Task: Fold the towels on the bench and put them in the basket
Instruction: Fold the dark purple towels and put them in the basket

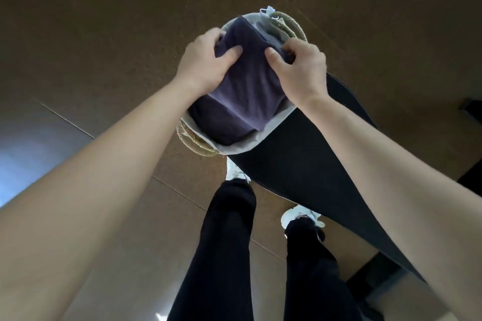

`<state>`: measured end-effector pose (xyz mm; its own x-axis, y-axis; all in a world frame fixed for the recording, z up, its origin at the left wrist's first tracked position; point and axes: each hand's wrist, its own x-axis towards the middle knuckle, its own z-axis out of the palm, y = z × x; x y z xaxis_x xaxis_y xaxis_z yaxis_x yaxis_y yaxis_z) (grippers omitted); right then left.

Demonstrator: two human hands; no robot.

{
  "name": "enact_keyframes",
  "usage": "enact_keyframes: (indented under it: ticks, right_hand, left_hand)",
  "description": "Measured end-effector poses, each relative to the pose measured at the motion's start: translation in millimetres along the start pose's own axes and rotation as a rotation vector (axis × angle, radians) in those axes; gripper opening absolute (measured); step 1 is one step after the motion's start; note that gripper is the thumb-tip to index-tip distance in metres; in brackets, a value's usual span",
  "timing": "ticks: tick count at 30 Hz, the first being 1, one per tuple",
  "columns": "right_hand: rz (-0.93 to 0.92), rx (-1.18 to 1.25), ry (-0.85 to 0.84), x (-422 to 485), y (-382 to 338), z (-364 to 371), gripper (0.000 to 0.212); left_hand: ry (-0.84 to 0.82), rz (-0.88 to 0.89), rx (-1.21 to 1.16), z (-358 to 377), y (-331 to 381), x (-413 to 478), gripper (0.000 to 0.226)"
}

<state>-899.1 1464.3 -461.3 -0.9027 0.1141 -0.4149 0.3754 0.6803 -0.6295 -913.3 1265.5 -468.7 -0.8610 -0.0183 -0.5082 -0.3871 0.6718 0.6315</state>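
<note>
Black trousers (227,255) and white shoes (302,216) stand on the brown floor (104,34), beside the dark surface (300,164). Further out, the left hand (203,62) and right hand (300,70) have their fingers (229,53) clenched on a folded purple towel (245,96), which sits in the top of the woven basket (289,25) with its pale liner (260,135).

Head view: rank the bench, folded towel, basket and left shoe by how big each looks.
1. Bench, largest.
2. Basket and folded towel: unsure, the towel hides most of the basket.
3. Left shoe, smallest, partly hidden.
</note>
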Motion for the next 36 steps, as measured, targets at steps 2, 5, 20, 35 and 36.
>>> enact_keyframes:
  ticks: [2, 5, 20, 35, 36]
  right_hand:
    - [-0.017, -0.260, -0.002, 6.7, -1.3, 8.1, 0.030]
    - [-0.036, -0.464, -0.023, 7.0, -0.1, 14.3, 0.029]
    - [-0.240, -0.343, 0.345, -17.4, 16.2, 10.2, 0.027]
    - [-0.801, -0.423, -0.117, -3.2, 15.3, 30.8, 0.042]
    - [-0.751, -0.491, -0.218, 3.2, 21.7, 30.1, 0.052]
  left_hand:
    - [0.058, 0.044, 0.109, 5.8, -4.4, 4.0, 0.039]
    - [0.299, 0.239, 0.308, 24.2, -9.9, -22.2, 0.037]
    - [0.281, 0.267, 0.479, 72.8, -12.4, -64.6, 0.079]
    - [0.098, 0.149, 0.435, 89.9, -44.6, -54.7, 0.108]
    - [0.080, 0.147, 0.423, 90.3, -47.3, -54.1, 0.109]
